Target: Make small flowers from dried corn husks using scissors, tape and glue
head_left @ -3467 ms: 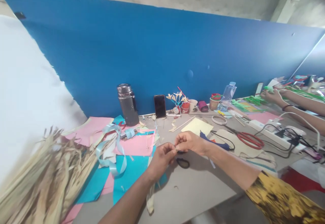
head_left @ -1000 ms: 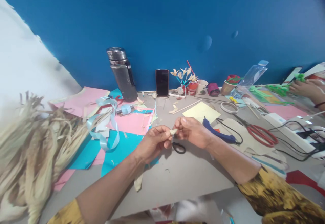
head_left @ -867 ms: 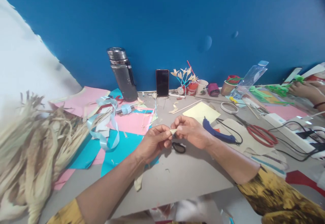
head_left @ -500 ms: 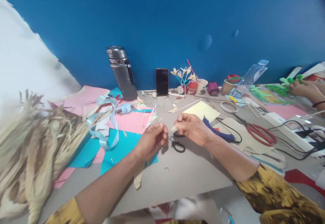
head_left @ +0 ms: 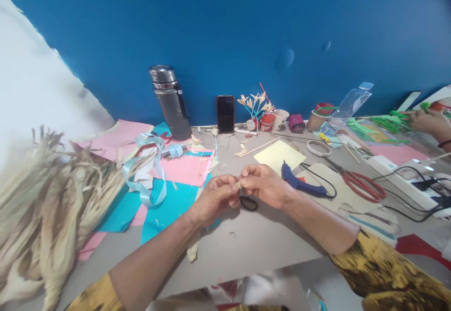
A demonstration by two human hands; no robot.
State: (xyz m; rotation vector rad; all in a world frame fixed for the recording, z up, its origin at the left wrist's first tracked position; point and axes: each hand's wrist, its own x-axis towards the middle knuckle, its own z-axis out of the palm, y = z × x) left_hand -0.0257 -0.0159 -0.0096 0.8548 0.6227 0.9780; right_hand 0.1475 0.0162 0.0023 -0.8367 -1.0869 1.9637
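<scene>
My left hand and my right hand meet over the middle of the grey table. Between their pinched fingertips is a small pale piece of husk. Both hands have their fingers closed on it. Black-handled scissors lie just below my fingers, partly covered by them. A pale husk strip rests under my left wrist. Farther back, a small husk flower on a light blue stem lies on the table.
Dried husks pile up at the left. A flask and phone stand by the wall. At right are a blue glue gun, red scissors, a power strip and another person's hand.
My hands have come together, the left moving right and up to the pale piece at my right fingertips. The other person's hand at the far right has shifted right.
</scene>
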